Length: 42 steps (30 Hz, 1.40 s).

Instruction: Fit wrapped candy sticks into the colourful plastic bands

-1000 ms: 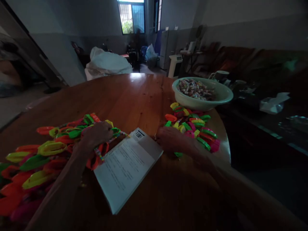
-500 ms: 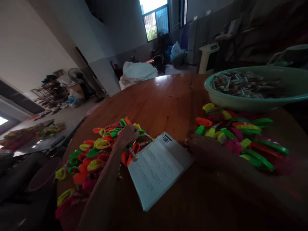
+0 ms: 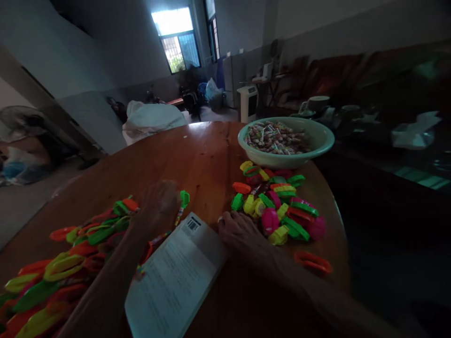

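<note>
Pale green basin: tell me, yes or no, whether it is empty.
No, a heap of small pieces lies inside the pale green basin.

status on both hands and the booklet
Left hand blurred, beside neon plastic loops. Right hand beside white printed booklet, grip unclear. Multicoloured beads at booklet's left edge.

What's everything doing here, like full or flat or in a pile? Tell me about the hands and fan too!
Green bowl: upright, partly filled
Book: flat, barcode side up
Left-hand rings: heaped
Orange ring near table's right edge: lying apart
Left hand: blurred
Right hand: fingers curled
Fan: upright, can't tell if spinning
</note>
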### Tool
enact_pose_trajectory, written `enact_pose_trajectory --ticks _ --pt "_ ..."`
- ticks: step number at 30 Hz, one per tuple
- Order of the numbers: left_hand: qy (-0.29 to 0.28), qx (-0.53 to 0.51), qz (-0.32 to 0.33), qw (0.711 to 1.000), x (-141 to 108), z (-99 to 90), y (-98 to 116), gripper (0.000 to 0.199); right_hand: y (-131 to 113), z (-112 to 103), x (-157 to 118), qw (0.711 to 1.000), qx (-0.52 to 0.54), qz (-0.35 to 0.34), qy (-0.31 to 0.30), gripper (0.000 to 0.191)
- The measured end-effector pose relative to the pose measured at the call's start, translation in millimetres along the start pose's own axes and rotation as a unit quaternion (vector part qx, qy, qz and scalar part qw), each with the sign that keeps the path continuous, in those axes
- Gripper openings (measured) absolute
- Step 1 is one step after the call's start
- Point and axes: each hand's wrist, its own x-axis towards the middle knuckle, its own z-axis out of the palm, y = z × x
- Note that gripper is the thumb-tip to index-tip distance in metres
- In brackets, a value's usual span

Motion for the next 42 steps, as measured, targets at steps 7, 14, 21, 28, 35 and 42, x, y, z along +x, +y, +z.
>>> enact_pose_trajectory --ticks 7,14,21,28,35,42 --pt "-0.038 -0.013 0.224 0.974 62.3 42.4 98.6 0.034 -3.6 7.6 3.8 0.999 -0.021 -0.019 0.032 0.014" --pt "-0.056 -0.114 0.258 0.958 94.1 74.8 111.9 0.029 1.3 -3.2 6.8 1.000 -0.005 -0.026 -0.004 0.007" --pt "0.015 -0.123 0.125 0.984 52.2 77.8 52.2 0.027 0.8 3.0 5.8 0.999 -0.017 -0.032 0.023 0.014" --pt "0.077 -0.107 0.015 0.991 -1.6 62.9 -46.0 0.024 1.5 -8.2 6.7 1.000 0.016 0.002 0.004 0.018" --pt "0.052 -0.065 0.058 0.995 -47.6 45.3 -44.4 0.016 1.5 -16.7 13.3 0.998 0.064 0.013 -0.002 0.019" --pt "0.008 0.005 0.071 0.997 -76.2 29.5 -13.4 0.014 -10.5 -11.8 12.1 0.994 0.102 -0.027 -0.006 0.017"
